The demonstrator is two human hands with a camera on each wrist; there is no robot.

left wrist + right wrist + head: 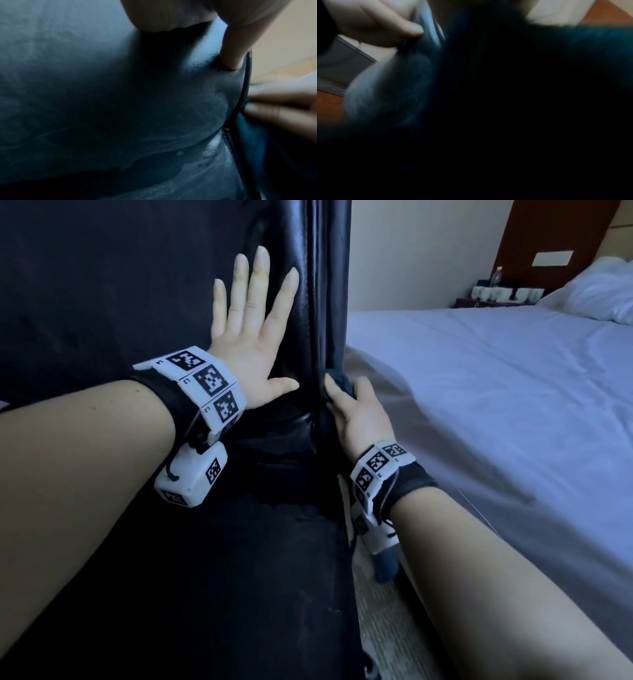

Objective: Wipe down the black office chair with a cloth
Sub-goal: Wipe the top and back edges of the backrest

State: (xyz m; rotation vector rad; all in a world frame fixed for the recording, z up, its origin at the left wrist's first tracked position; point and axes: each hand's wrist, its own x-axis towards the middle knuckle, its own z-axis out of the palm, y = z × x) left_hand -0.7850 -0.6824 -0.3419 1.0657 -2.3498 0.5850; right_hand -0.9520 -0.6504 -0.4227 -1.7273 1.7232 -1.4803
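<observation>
The black office chair stands just beside the bed, its padded backrest filling the left of the head view and its side edge facing the mattress. The left hand lies flat on the backrest's face near that edge, fingers straight and spread, thumb out toward the seam; it probably braces the chair so it does not swivel or roll under pressure. The right hand is wrapped around a dark blue cloth and presses it against the piped side edge, low down near where backrest meets seat. Holding the cloth bunched lets the fingers push it into the seam. A loose end of cloth seems to hang below the right wrist. Beyond the bed, cups and a bottle sit on a bedside stand.
</observation>
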